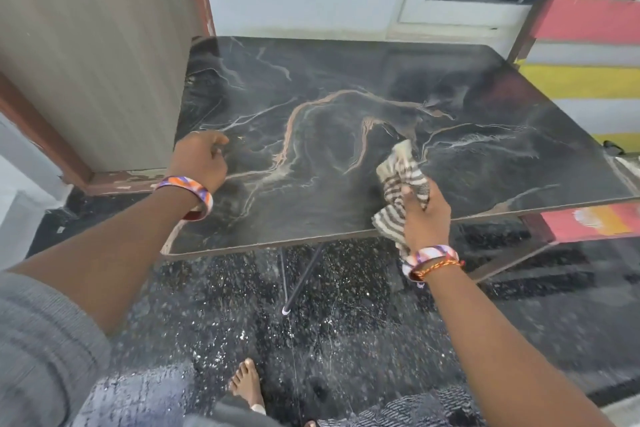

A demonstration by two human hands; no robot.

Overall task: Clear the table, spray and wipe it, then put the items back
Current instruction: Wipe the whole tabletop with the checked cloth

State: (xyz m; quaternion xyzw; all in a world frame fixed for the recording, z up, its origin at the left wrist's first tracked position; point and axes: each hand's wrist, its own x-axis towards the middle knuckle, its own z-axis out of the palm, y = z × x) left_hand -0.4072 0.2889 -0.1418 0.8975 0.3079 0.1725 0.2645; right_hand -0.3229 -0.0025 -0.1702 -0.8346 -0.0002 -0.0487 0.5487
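Observation:
A black marble-patterned table with pale and orange veins fills the middle of the view, and nothing stands on it. My right hand grips a brown-and-white striped cloth pressed on the tabletop near the front right edge, with part of the cloth hanging over the edge. My left hand rests on the table's left edge with its fingers curled, holding nothing. Both wrists wear coloured bangles.
A grey panel with a red-brown frame stands tight against the table's left side. A red, yellow and white striped structure is at the right. The floor is dark speckled stone, with thin table legs and my bare foot below.

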